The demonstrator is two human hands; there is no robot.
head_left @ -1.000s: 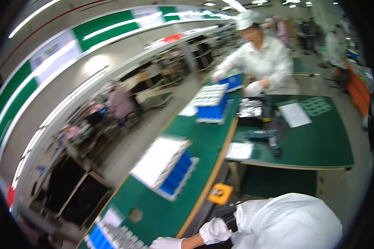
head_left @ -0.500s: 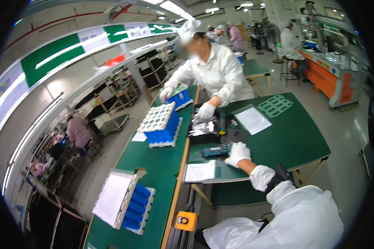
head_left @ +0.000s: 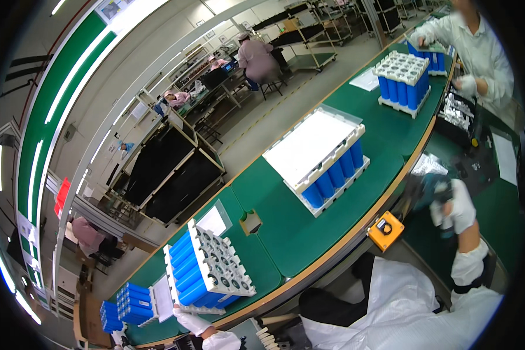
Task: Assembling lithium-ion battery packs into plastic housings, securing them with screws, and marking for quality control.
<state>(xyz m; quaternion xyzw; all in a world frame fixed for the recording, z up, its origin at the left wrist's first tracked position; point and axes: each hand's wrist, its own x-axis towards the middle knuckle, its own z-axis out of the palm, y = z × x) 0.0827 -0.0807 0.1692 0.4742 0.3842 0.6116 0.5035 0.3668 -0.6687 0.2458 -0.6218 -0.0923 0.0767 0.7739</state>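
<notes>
My right hand (head_left: 462,210), in a white glove with bare fingertips, grips a teal power screwdriver (head_left: 429,189) at the right, over the side table. Motion blurs the tool. At the lower left, my gloved left hand (head_left: 192,321) holds the lower corner of a battery pack (head_left: 195,277). This pack has blue cylindrical cells between white plastic holders, and its round cell ends show in the upper holder. A second battery pack (head_left: 332,178) stands mid-bench, with a white sheet (head_left: 312,146) on top.
A co-worker (head_left: 481,46) at the far right reaches toward other packs on the green bench (head_left: 291,245). Another blue pack (head_left: 402,81) stands near them. A black bin (head_left: 458,114) holds silvery parts. An orange switch box (head_left: 385,230) sits at the bench edge. More blue packs (head_left: 135,303) stand far left.
The view has swung left. My right hand has lifted the power screwdriver off the side table. My left hand and the pack it holds have come into view.
</notes>
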